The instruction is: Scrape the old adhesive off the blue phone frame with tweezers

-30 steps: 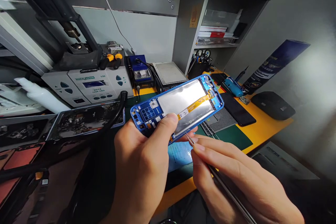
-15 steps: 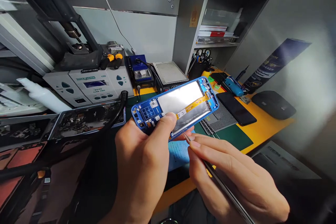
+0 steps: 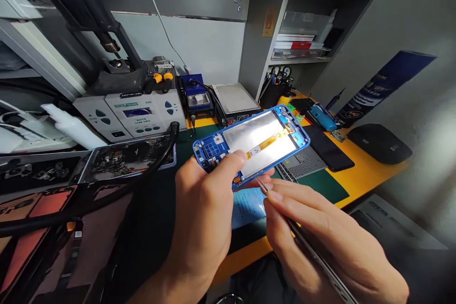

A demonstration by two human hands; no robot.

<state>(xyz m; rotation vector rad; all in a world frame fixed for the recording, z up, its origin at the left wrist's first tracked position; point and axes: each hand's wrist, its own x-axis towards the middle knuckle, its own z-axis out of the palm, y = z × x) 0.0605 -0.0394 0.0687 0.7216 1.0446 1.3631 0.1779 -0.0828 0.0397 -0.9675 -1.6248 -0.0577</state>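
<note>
My left hand (image 3: pixel 208 199) is closed around a blue phone frame (image 3: pixel 233 132), its thumb pressed on the inner face near the lower edge. Inside the frame show a bare silvery panel, an orange flex cable (image 3: pixel 269 141) and small blue board areas. My right hand (image 3: pixel 320 228) pinches a slim pair of metal tweezers (image 3: pixel 302 240) like a pen. The tweezers' tip meets the near long edge of the frame, or lies just beside it; I cannot tell which. Fingers of my left hand are partly hidden behind the frame.
A hot-air station (image 3: pixel 137 114) with a black hose (image 3: pixel 156 156) stands at the left, near a tray of small parts (image 3: pixel 131 156). A dark phone (image 3: pixel 329 147) lies on a perforated plate (image 3: pixel 309 161) at the right. A spray can (image 3: pixel 384 88) and black case (image 3: pixel 379 143) stand beyond.
The whole scene has shifted right as the camera turned slightly left. The phone frame is tilted a little differently, so light glares across more of the panel. Both hands keep their hold.
</note>
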